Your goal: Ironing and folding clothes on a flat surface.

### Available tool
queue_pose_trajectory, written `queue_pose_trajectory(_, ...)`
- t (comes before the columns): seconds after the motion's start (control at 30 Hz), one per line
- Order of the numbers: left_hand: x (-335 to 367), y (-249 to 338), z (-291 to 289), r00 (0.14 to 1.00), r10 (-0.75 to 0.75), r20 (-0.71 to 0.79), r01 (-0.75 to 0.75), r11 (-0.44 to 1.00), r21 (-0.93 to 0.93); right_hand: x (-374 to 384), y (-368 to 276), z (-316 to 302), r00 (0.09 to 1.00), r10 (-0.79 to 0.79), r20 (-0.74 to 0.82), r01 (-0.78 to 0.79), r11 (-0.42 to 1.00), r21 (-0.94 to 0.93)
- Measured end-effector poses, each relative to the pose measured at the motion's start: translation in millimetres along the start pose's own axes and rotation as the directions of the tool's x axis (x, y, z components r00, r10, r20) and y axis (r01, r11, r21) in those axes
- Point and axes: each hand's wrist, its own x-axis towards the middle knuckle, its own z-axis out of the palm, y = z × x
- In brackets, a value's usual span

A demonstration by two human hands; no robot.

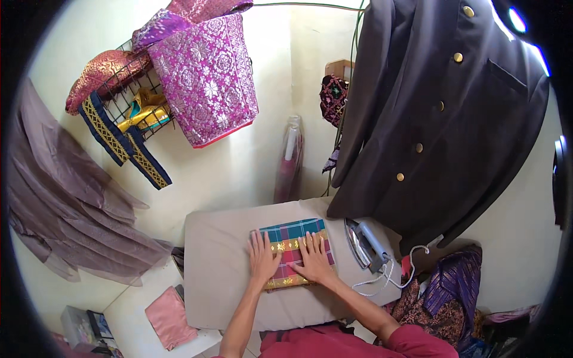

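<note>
A folded cloth (pixel 291 228), plaid in green, red and purple with gold floral bands, lies on the beige padded ironing board (pixel 218 256). My left hand (pixel 262 256) rests flat along the cloth's left side, fingers pointing away from me. On its right half my right hand (pixel 312 259) lies palm down, fingers spread. Neither hand grips the cloth; both press on its top. Just right of the cloth, an iron (pixel 367 244) with a grey-blue handle stands on the board, its pale cord trailing to the right.
A dark jacket (pixel 441 119) with gold buttons hangs over the board's far right. Purple brocade (pixel 206 77) drapes from a wire rack at upper left. Sheer mauve fabric (pixel 65 197) hangs at left. A folded pink cloth (pixel 170 316) lies lower left; patterned fabrics (pixel 444 292) are heaped lower right.
</note>
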Motion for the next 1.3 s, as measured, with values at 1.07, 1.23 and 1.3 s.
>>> queue_pose_trajectory(1.07,74,167,60,0.763,0.643,-0.068,-0.623,0.703,-0.344,-37,110,-97,0.924,0.301,-0.235,-0.357,0.901,-0.248)
queue_pose_trajectory(1.23,75,173,59,0.748,0.664,-0.017,-0.608,0.674,-0.42,-38,106,-115,0.911,0.387,-0.146,-0.397,0.916,-0.051)
queue_pose_trajectory(1.3,76,171,56,0.734,0.677,-0.046,-0.628,0.652,-0.425,-38,107,-120,0.894,0.439,-0.093,-0.436,0.898,0.055)
